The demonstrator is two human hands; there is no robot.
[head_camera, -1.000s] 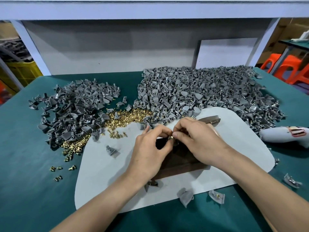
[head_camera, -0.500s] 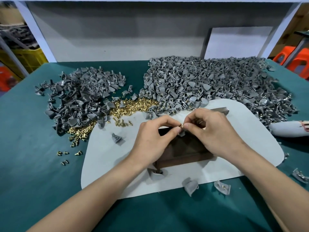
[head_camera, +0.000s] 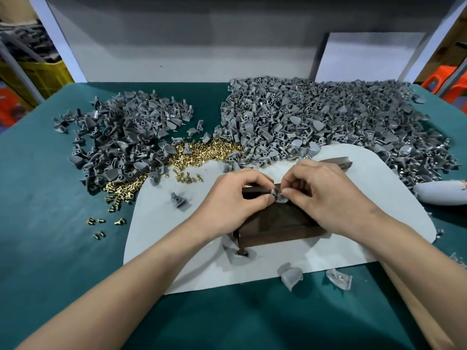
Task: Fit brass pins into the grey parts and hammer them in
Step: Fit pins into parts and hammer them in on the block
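Observation:
My left hand pinches a small grey part on top of a dark wooden block. My right hand holds a brass pin between thumb and forefinger, right at the part. Both hands meet over the block on the white mat. A heap of loose brass pins lies behind my left hand. Two big heaps of grey parts sit further back: one on the left, one on the right. A dark hammer lies behind my right hand, mostly hidden.
Loose grey parts lie on the mat and at its near edge. A pale grey tool rests at the right. A few stray pins dot the green table. White frame posts and a wall stand behind.
My view has tilted and moved closer. My hands stay together over the block, now lower onto its top, with the part and pin still between the fingertips.

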